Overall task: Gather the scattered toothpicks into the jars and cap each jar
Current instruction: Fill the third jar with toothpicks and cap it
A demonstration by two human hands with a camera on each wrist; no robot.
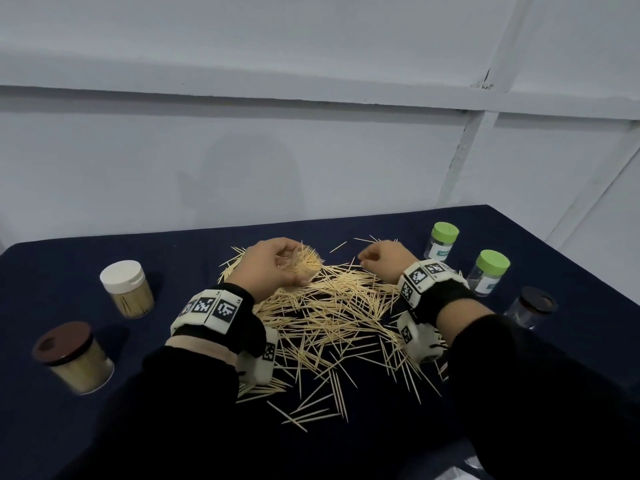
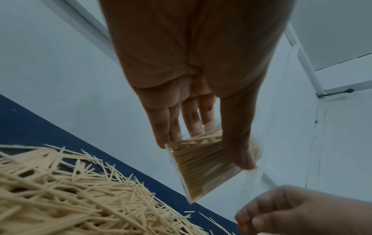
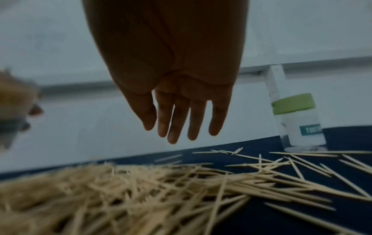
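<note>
Across the dark blue worktop [image 1: 398,230] spreads the biggest thing in view, a loose heap of pale toothpicks [image 1: 332,317], thickest in the middle and thinning to single sticks toward the near edge, their long axes pointing every way. Around it stand five capped jars: a white-capped jar [image 1: 127,289] and a brown-capped jar [image 1: 74,358] on the left, both packed with sticks, and on the right two green-capped jars [image 1: 489,271] and a dark-capped jar [image 1: 531,306] that look empty. At the far side of the heap the left hand [image 1: 273,263] is wrapped round an uncapped clear jar [image 2: 201,168], fingers on one wall and thumb on the other; the jar is tilted, its sticks lying bundled along its length and some bristling out of the mouth. The right hand [image 1: 384,259] hovers just beside it over the heap; the wrist view shows its fingers [image 3: 175,120] hanging straight and close together, holding nothing, while the other views suggest a looser curl. The relation that matters: the heap lies directly under and nearer than the right hand, and the jar's mouth is just to its left, so a pinch of sticks would need turning parallel to the jar's axis. No loose cap for this jar is visible.
</note>
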